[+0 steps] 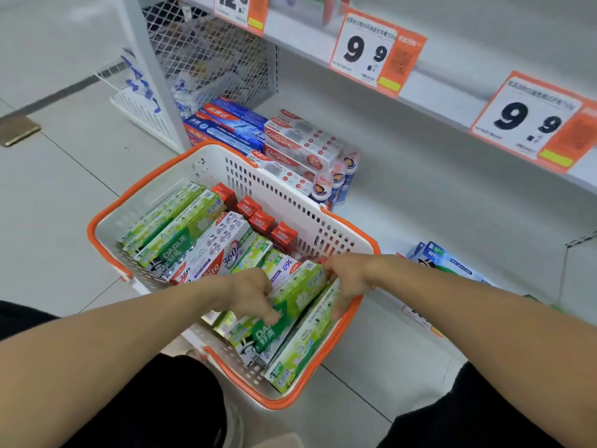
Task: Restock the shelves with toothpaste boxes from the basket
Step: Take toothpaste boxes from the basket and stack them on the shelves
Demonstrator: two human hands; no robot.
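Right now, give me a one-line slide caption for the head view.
Both hands reach into the orange-rimmed basket of toothpaste boxes beside the bottom shelf.

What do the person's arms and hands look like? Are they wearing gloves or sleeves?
No gloves and no sleeves show: both forearms are bare right to the picture's edge. The left hand and the right hand are bare too. No watch or bracelet shows. A small yellow-orange speck sits by the right wrist, too small to tell what it is.
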